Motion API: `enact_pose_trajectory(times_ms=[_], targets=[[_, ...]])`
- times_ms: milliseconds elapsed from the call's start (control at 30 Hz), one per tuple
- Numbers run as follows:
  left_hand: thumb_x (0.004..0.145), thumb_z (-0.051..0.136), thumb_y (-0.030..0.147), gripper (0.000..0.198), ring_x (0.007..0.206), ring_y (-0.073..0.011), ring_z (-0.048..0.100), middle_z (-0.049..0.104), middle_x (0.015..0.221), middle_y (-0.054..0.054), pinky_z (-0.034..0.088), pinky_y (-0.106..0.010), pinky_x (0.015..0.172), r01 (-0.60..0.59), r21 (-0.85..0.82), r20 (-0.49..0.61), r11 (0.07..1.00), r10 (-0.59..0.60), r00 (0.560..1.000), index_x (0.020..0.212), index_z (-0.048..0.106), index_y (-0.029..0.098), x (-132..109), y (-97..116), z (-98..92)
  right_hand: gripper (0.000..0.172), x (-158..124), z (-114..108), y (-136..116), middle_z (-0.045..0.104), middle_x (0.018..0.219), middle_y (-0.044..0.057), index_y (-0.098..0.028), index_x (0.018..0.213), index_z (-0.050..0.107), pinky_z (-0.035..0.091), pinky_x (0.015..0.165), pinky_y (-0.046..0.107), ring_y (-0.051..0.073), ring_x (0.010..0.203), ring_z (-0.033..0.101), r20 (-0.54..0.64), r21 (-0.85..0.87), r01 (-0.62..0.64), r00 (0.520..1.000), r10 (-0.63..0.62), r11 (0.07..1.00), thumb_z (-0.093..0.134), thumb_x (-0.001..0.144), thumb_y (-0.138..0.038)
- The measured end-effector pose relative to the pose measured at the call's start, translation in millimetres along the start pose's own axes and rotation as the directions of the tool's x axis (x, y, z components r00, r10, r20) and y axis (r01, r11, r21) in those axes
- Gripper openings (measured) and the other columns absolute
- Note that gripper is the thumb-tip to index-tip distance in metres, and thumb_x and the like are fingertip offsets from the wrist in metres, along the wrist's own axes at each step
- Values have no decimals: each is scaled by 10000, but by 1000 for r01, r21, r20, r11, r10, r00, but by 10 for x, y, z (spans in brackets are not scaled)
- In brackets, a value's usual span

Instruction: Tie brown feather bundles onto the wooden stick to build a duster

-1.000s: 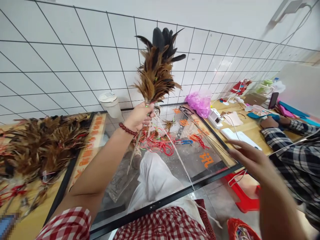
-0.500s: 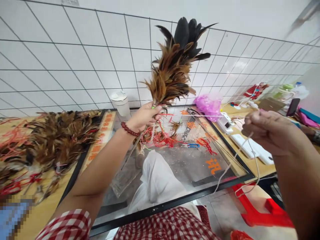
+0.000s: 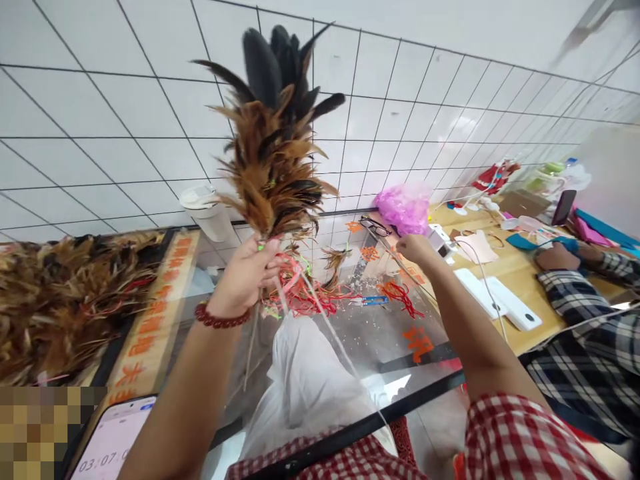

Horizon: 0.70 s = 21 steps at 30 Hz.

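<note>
My left hand (image 3: 247, 273) is closed around the base of a brown and black feather duster (image 3: 275, 153), held upright above the glass tabletop. A pale string (image 3: 333, 333) hangs from near that hand down over my lap. Thin stick ends show below my fist. My right hand (image 3: 416, 251) is over the far right of the glass, beside a pink plastic bag (image 3: 404, 207) and a pair of glasses (image 3: 376, 227). Its fingers are curled down; their tips and anything in them are hidden. Red ties (image 3: 310, 297) and a loose feather bunch (image 3: 335, 259) lie on the glass.
A feather pile (image 3: 75, 307) covers the left table, with a phone (image 3: 115, 440) in front. A white cup (image 3: 205, 210) stands by the tiled wall. Blue-handled snips (image 3: 373, 301) lie on the glass. White power banks (image 3: 513, 303) and a co-worker's plaid sleeve (image 3: 570, 293) are at right.
My right hand has left the taut string and moved left toward the glasses and pink bag. The string now hangs slack. The duster, still in my left hand, appears further left and more upright.
</note>
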State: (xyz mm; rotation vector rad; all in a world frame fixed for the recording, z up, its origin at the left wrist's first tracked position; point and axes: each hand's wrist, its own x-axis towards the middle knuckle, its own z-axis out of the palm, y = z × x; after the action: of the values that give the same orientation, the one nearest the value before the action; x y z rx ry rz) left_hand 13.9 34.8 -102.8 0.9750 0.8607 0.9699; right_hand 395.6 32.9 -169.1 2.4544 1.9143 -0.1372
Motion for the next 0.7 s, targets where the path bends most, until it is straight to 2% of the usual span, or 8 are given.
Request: enact_pose_trajectory(times_ms=[67,167,233,367,433,500,600,700], targets=[[657,810,324,429,365,-22,300,422,494,85,184,-88,329,-9,45,-34,999,11,999,791,423,196,-5,2,-113,189,-66,-1,184,711,802,89,-141,757,724,356,597,257,183,716,608,95,2,29,995,-29,1000,536,775,-155],[621,834,335,476,360,-22,291,415,482,88,181,-96,322,-20,64,-28,998,22,999,755,398,201,45,20,-216,172,-426,0,408,712,802,44,-174,789,723,374,612,250,175,729,617,223,72,87,970,-101,994,551,779,-180],[677,797,307,429,353,-16,280,405,480,85,172,-101,326,-29,53,-32,998,31,999,727,385,197,101,31,-214,198,-730,41,386,713,811,39,-182,836,723,404,640,255,175,736,627,204,146,102,970,-130,984,529,812,-206],[848,614,207,248,352,-9,274,380,482,77,163,-107,349,-10,57,-46,998,12,999,732,395,193,181,21,-92,296,-1153,283,-150,694,1041,90,-179,1081,678,459,818,294,201,926,632,25,196,346,933,-358,917,487,856,-199],[855,601,206,222,353,-9,258,381,488,79,155,-110,353,-11,62,-22,998,12,1000,757,402,197,183,-11,-25,356,-1203,442,-498,650,1139,138,-143,1175,625,450,898,338,241,1039,600,23,93,439,896,-443,893,513,839,-179],[823,647,247,247,351,-12,237,379,488,85,146,-113,350,-23,76,-5,997,23,1000,780,408,201,162,-60,20,329,-1176,566,-757,641,1100,186,-92,1131,627,454,895,385,290,1041,595,89,-64,434,900,-428,899,509,828,-143],[779,690,307,274,349,-21,219,371,492,94,141,-122,348,-25,125,-11,992,27,1000,827,440,207,114,-151,38,269,-1089,613,-886,643,992,216,-67,1024,638,466,819,400,321,967,622,176,-240,413,909,-379,879,443,839,-86],[760,698,306,248,390,-43,308,411,533,74,194,-137,359,-72,201,-47,977,83,995,849,494,196,88,-241,18,299,-1058,458,-801,620,1077,228,-71,1063,600,463,730,351,288,895,653,217,-273,420,903,-370,865,390,850,-66]])
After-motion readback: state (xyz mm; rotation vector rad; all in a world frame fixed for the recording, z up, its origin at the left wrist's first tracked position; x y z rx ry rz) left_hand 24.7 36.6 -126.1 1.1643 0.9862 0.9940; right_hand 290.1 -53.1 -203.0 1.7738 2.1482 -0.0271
